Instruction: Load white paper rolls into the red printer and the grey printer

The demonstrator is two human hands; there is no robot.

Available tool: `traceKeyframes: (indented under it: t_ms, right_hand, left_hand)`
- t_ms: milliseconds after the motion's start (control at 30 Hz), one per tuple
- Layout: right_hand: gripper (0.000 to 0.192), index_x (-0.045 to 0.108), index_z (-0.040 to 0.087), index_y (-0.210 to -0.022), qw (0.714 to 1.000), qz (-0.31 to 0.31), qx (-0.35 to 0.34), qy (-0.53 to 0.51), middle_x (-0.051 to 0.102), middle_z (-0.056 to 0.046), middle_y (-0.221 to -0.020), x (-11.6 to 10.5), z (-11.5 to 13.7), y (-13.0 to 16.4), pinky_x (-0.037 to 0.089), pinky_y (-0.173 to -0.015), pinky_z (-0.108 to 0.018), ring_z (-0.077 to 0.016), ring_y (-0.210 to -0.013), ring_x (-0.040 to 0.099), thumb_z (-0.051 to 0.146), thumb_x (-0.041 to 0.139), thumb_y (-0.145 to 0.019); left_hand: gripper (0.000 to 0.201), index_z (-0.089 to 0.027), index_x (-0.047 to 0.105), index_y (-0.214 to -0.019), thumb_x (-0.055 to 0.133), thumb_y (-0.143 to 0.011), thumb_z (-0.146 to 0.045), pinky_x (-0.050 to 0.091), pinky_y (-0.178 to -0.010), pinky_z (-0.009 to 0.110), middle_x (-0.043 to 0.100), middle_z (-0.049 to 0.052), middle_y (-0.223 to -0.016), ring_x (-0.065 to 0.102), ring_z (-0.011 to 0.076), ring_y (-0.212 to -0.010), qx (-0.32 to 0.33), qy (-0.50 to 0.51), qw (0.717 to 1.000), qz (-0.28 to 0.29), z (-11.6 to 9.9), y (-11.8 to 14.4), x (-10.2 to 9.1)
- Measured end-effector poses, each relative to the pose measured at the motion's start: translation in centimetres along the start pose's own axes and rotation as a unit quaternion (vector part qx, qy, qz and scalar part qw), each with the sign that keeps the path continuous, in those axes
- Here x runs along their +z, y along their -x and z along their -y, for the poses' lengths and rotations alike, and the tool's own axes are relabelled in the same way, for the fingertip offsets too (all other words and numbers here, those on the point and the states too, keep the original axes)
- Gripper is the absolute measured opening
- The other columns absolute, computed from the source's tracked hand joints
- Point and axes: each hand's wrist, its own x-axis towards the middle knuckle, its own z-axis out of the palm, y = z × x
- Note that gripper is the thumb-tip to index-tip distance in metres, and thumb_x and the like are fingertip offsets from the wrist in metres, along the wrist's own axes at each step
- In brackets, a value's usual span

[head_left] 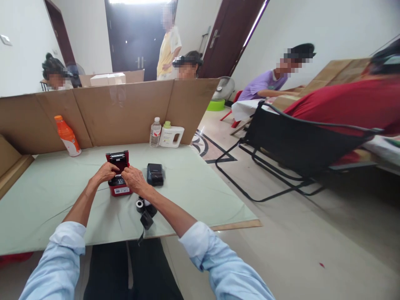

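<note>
Both of my hands are closed on the small red printer (118,183) near the middle of the pale green table (46,200): the left hand (105,171) cups its left side, the right hand (133,178) presses over its front, and its lid stands open. I judge it light, rigid and smooth-sided, best held low by the body, not the hinged lid. A black printer (155,173) and paper rolls (144,207) lie just beside it.
</note>
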Motion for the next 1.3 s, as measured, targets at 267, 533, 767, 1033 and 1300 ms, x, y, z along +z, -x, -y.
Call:
traceKeyframes:
  t_ms: [267,533,767,1033,1300]
  right_hand:
    - [0.034,0.075,0.016,-0.109,1.000,-0.004,-0.014,0.005,0.068,-0.015,-0.115,0.1,0.2,0.3,0.044,-0.087,-0.035,-0.0262,-0.109,0.054,0.018,0.041,-0.106]
    - [0.033,0.075,0.017,-0.109,1.000,-0.009,-0.012,0.000,0.068,-0.014,-0.114,0.0,0.5,1.2,0.043,-0.087,-0.035,-0.0261,-0.109,0.054,0.019,0.042,-0.107]
    - [0.032,0.075,0.017,-0.111,0.999,-0.031,-0.009,-0.006,0.067,-0.014,-0.117,0.3,0.9,2.2,0.042,-0.090,-0.036,-0.0268,-0.112,0.054,0.026,0.044,-0.108]
    - [0.029,0.075,0.017,-0.106,0.998,-0.056,0.002,-0.010,0.066,-0.014,-0.119,1.1,1.1,2.5,0.043,-0.085,-0.036,-0.0257,-0.108,0.055,0.024,0.048,-0.107]
    - [0.027,0.076,0.017,-0.103,0.996,-0.079,-0.002,-0.028,0.065,-0.014,-0.113,1.5,0.9,2.5,0.042,-0.085,-0.035,-0.0255,-0.106,0.054,0.022,0.050,-0.106]
  left_hand:
    - [0.032,-0.021,0.081,-0.090,0.055,-0.074,-0.013,0.053,-0.102,0.037,0.077,0.008,-0.101,0.068,0.0244,-0.104,0.032,-0.045,0.980,-0.191,-0.2,1.1,-0.1]
    - [0.062,-0.015,0.065,-0.135,0.052,-0.075,-0.007,0.061,-0.086,0.032,0.065,0.013,-0.135,0.063,0.0248,-0.120,0.036,0.001,0.973,-0.227,0.5,0.2,-1.8]
    - [0.055,-0.019,0.068,-0.133,0.054,-0.080,-0.009,0.049,-0.115,0.047,0.066,0.011,-0.134,0.059,0.0265,-0.128,0.109,-0.045,0.966,-0.231,0.7,4.7,0.7]
    - [0.057,-0.023,0.066,-0.136,0.078,-0.081,-0.035,0.049,-0.114,0.054,0.062,0.013,-0.140,0.056,0.0332,-0.132,0.145,-0.070,0.967,-0.196,0.8,7.4,2.0]
    - [0.062,-0.023,0.068,-0.131,0.084,-0.072,-0.025,0.050,-0.112,0.053,0.062,0.013,-0.142,0.056,0.0347,-0.133,0.120,-0.125,0.972,-0.157,0.6,8.0,2.1]
